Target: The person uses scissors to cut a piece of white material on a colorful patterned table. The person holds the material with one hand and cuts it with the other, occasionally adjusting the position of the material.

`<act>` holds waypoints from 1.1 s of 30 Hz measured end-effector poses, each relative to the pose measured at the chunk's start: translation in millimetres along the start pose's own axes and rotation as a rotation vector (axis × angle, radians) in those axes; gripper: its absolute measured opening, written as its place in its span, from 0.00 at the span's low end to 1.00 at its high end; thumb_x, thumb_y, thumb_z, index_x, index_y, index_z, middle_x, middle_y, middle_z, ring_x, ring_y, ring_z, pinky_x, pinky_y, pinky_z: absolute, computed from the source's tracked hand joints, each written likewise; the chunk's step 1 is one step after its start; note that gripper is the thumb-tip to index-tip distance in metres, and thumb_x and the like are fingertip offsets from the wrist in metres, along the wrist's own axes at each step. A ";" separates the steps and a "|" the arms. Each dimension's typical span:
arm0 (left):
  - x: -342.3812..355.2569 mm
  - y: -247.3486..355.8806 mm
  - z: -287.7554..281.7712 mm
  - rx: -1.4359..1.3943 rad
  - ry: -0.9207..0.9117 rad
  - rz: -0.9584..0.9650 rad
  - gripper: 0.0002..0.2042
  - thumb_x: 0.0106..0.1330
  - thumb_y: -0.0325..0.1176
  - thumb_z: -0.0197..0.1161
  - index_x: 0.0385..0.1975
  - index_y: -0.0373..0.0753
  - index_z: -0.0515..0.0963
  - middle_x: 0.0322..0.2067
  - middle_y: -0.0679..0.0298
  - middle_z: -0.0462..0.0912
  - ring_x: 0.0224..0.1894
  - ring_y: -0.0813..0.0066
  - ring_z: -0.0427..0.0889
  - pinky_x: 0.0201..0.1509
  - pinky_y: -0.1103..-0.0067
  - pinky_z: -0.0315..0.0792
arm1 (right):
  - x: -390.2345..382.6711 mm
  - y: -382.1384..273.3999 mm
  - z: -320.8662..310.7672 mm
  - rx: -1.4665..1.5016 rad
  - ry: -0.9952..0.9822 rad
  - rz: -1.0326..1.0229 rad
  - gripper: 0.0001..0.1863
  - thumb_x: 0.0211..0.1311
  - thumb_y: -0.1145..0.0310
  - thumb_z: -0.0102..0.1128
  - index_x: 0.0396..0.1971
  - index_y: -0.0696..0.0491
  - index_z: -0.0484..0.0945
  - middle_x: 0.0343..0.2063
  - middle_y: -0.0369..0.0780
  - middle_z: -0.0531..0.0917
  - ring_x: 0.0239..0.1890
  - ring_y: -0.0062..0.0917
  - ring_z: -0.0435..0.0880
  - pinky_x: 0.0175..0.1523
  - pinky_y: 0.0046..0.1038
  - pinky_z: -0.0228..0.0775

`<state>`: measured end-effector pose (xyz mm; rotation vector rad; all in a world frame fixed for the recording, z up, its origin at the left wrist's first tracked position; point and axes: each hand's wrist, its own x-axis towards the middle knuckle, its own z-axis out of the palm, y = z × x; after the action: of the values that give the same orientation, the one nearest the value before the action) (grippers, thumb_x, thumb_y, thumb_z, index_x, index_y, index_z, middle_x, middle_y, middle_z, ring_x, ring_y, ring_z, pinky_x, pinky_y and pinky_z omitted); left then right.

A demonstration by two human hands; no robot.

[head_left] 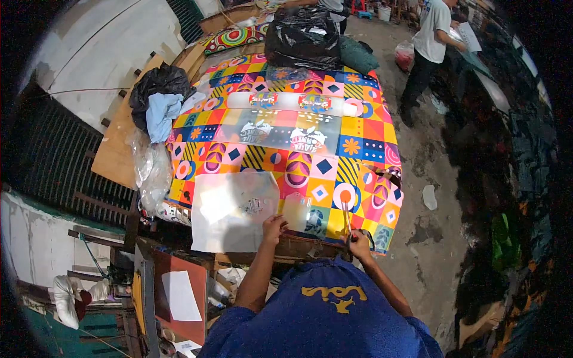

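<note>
While gripping scissors (347, 222) in a curled right hand (360, 243) at the near table edge (307, 243), pinches a thin white sheet (230, 218) by its right side with a nearly closed left hand (274, 228). Has open patterned covering (362, 191) ahead, then a cylindrical clear-plastic roll (289, 102), then a crumpled black bag (301, 39).

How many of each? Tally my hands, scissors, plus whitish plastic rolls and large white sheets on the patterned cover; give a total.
Left hand and right hand: 2
Scissors: 1
Whitish plastic roll: 1
Large white sheet: 1
Total: 5
</note>
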<state>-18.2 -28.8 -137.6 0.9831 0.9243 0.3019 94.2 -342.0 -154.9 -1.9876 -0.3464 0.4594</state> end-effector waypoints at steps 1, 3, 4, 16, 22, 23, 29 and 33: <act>-2.9 5.4 -3.8 0.015 0.041 0.005 0.06 0.58 0.27 0.60 0.34 0.33 0.75 0.25 0.60 0.78 0.24 0.72 0.80 0.22 0.81 0.74 | -0.2 -0.2 0.8 -0.050 -0.020 -0.006 0.18 0.47 0.58 0.70 0.32 0.55 0.77 0.19 0.37 0.77 0.24 0.22 0.77 0.32 0.28 0.69; -7.5 14.1 -6.9 0.010 0.108 0.018 0.05 0.58 0.27 0.61 0.31 0.33 0.75 0.24 0.60 0.78 0.23 0.73 0.79 0.20 0.82 0.72 | -0.1 -1.4 3.9 -0.169 -0.055 -0.016 0.22 0.44 0.53 0.70 0.34 0.53 0.78 0.22 0.42 0.79 0.26 0.31 0.79 0.34 0.31 0.70; -7.4 18.4 -7.7 -0.013 0.136 0.027 0.05 0.57 0.26 0.61 0.30 0.33 0.75 0.23 0.60 0.78 0.22 0.74 0.78 0.19 0.82 0.71 | 0.3 -5.5 6.3 -0.184 -0.063 -0.009 0.22 0.44 0.52 0.70 0.34 0.53 0.78 0.22 0.42 0.80 0.26 0.33 0.80 0.34 0.32 0.70; 31.1 35.8 -72.5 0.216 0.216 0.208 0.09 0.59 0.31 0.60 0.21 0.33 0.74 0.17 0.62 0.76 0.14 0.77 0.73 0.14 0.80 0.69 | 15.2 -74.0 34.2 -0.494 0.075 0.022 0.19 0.43 0.61 0.66 0.34 0.55 0.77 0.23 0.51 0.80 0.28 0.45 0.81 0.35 0.40 0.73; 76.3 48.9 -102.1 0.365 0.169 0.245 0.09 0.57 0.30 0.60 0.23 0.30 0.78 0.16 0.62 0.77 0.13 0.76 0.75 0.16 0.79 0.72 | 33.6 -81.4 65.6 -0.517 0.138 0.059 0.17 0.42 0.61 0.66 0.33 0.54 0.79 0.25 0.50 0.81 0.30 0.44 0.81 0.36 0.40 0.73; 78.3 54.0 -102.0 0.430 0.172 0.256 0.08 0.56 0.30 0.60 0.24 0.29 0.78 0.15 0.62 0.77 0.13 0.76 0.75 0.16 0.79 0.72 | 35.7 -78.3 68.5 -0.520 0.125 0.065 0.17 0.42 0.60 0.66 0.32 0.54 0.79 0.26 0.50 0.81 0.31 0.44 0.81 0.37 0.41 0.73; 114.9 53.6 -119.1 0.578 0.176 0.411 0.06 0.50 0.29 0.63 0.25 0.34 0.82 0.17 0.61 0.80 0.17 0.72 0.79 0.24 0.77 0.74 | 32.2 -93.9 87.7 -0.737 0.140 0.111 0.19 0.43 0.64 0.64 0.35 0.56 0.73 0.24 0.50 0.80 0.30 0.46 0.81 0.35 0.43 0.73; 150.7 40.0 -133.7 0.608 0.236 0.683 0.05 0.47 0.27 0.64 0.22 0.34 0.81 0.19 0.60 0.81 0.23 0.70 0.80 0.31 0.76 0.74 | 30.6 -99.8 104.6 -0.748 0.200 0.163 0.17 0.45 0.65 0.62 0.36 0.57 0.73 0.24 0.50 0.80 0.30 0.46 0.81 0.34 0.43 0.74</act>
<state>-25.9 161.4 -215.0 1.8558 0.8837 0.7485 68.7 -202.7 -112.7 -2.7795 -0.2472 0.2391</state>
